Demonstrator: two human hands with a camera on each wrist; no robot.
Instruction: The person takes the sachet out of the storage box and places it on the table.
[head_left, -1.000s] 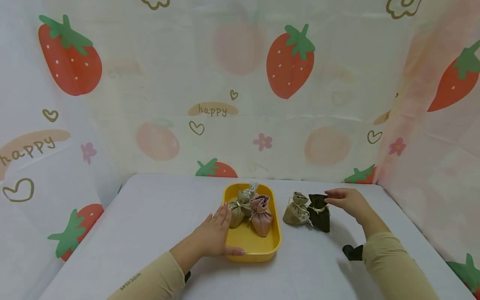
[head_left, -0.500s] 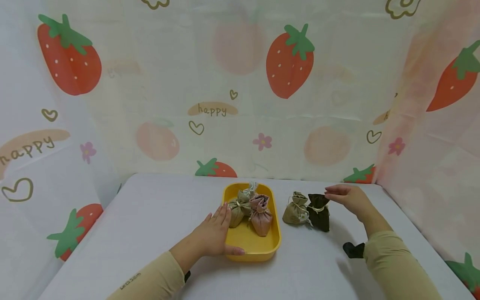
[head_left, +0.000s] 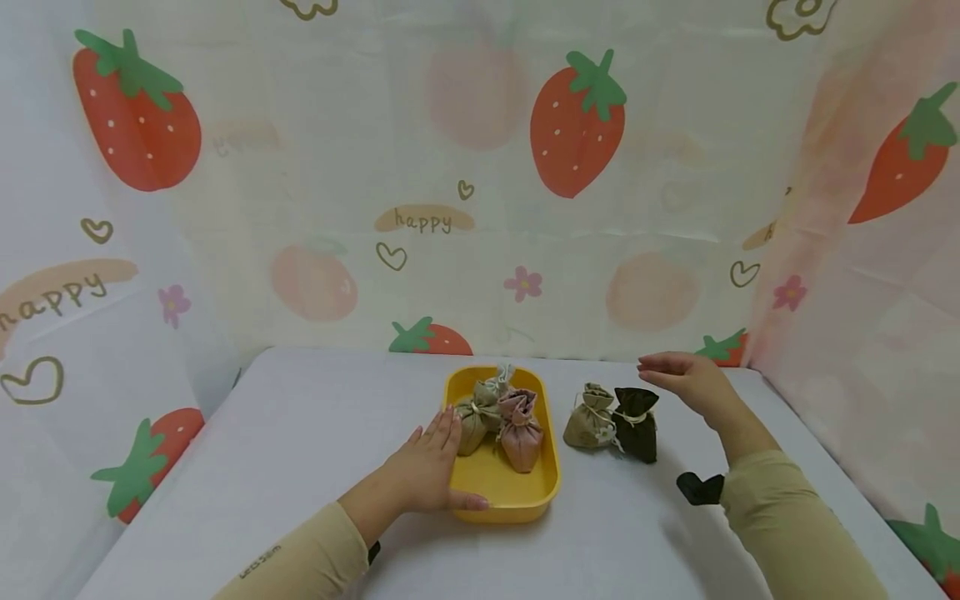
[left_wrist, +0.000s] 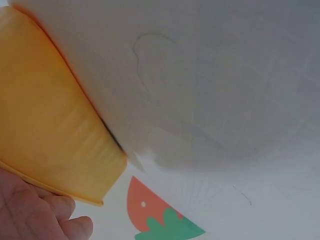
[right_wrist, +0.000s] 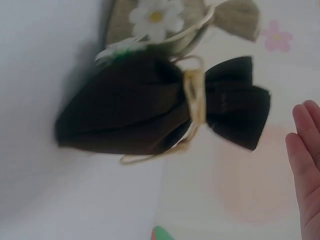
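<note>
My left hand (head_left: 423,468) lies with straight fingers along the left rim of a yellow plastic tray (head_left: 504,498); in the left wrist view the fingers (left_wrist: 55,212) touch the tray's edge. Inside the tray sit a green drawstring pouch (head_left: 474,433), a pink drawstring pouch (head_left: 522,446) and a pale one (head_left: 504,375) behind them. My right hand (head_left: 693,387) hovers above and to the right of a dark brown drawstring pouch (right_wrist: 130,110), its fingers extended, holding nothing. Beside the dark pouch stands a tan pouch (head_left: 587,427) with a white daisy, seen in the right wrist view.
A white cloth covers the table (head_left: 322,417). Behind it hangs a curtain (head_left: 337,150) printed with strawberries, and more of it closes off both sides. A black strap piece (head_left: 700,489) shows under the right sleeve.
My right hand has lifted slightly up and to the left, away from the top of the dark pouch. The left hand, tray and pouches stay put.
</note>
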